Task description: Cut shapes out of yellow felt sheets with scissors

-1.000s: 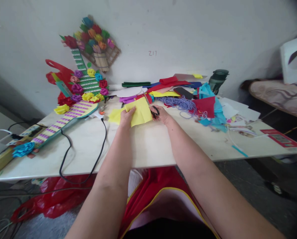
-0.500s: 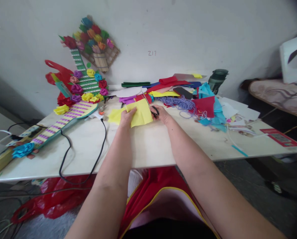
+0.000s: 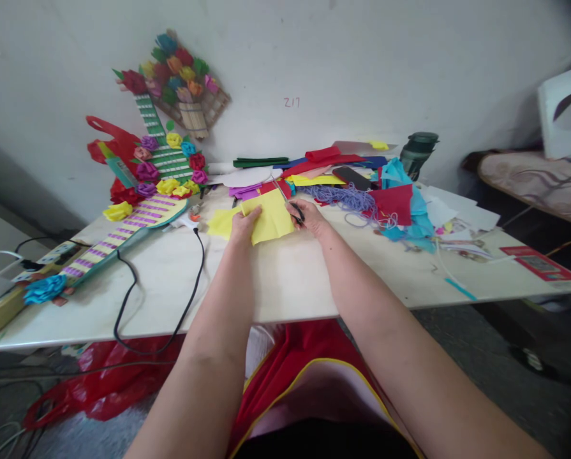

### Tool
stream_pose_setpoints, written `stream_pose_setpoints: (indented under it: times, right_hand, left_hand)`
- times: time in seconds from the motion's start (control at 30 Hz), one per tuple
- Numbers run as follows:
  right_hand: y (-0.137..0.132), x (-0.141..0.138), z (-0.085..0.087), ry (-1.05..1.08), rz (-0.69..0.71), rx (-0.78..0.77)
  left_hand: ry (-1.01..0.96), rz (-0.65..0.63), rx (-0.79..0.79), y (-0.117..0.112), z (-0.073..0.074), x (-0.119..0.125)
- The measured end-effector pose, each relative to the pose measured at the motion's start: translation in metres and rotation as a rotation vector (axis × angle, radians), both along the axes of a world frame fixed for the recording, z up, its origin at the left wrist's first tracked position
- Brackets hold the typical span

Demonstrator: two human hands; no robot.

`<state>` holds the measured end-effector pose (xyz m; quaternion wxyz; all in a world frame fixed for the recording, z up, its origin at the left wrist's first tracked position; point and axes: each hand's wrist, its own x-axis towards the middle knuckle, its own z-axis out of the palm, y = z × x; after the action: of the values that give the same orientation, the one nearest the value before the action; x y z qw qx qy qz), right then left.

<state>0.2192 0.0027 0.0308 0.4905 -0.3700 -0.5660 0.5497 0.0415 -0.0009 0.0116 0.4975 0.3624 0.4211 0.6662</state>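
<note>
Trimming, by the look of it: yellow sheet (image 3: 274, 218) in L hand (image 3: 244, 224), scissors (image 3: 299, 214) in R hand (image 3: 310, 217). Sheet's mid-table, between the hands, over the pale table (image 3: 289, 290); resting or lifted, can't tell. More yellow shows L of the L hand; same pc or a 2nd, n/a.

Doing it well: pinch firm, sheet taut nr the cut line, feed paper deep into the blades vs. nibbling w/ tips. Long, even strokes. Stock looks thin, prob. buckles if slack, so tension > speed. Mind the tips: they point twd red pc (image 3: 267, 187) and purple pcs (image 3: 244, 192) behind, could snag. L fingertips clear of blade path.

Pose: both forearms (image 3: 218, 299) reach fwd & converge at the sheet. L thumb on top, pressing paper vs. fingers underneath; those mostly hidden, so can't tell spread. R fingers curled round black handles, exact loop placement unclear. Blades angle fwd-left by sheet's R edge; biting or not, can't tell.
</note>
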Motion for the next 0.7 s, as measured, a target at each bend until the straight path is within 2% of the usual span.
stream_pose_setpoints:
  times: [0.23,0.4,0.47,0.63,0.67,0.7]
  right_hand:
    - [0.005,-0.002,-0.002,0.002,-0.068,0.039]
    - [0.013,-0.002,-0.005,0.049,-0.137,0.025]
    - [0.017,-0.001,-0.005,0.079,-0.265,0.012]
    - [0.022,0.012,-0.003,0.055,-0.801,-0.091]
    - [0.023,0.017,-0.003,0.029,-0.847,-0.108]
    - [0.022,0.021,-0.003,-0.010,-0.822,-0.105]
  left_hand:
    - [-0.009,0.013,-0.010,-0.003,0.003,0.001]
    - [-0.004,0.010,0.018,0.001,-0.002,-0.001]
    - [-0.004,0.003,0.033,0.003,-0.003,-0.002]
    - [-0.007,0.096,0.053,0.002,0.002,-0.004]
    - [-0.012,0.134,0.059,0.002,0.003,-0.005]
    - [-0.018,0.178,0.065,0.002,0.004,-0.006]
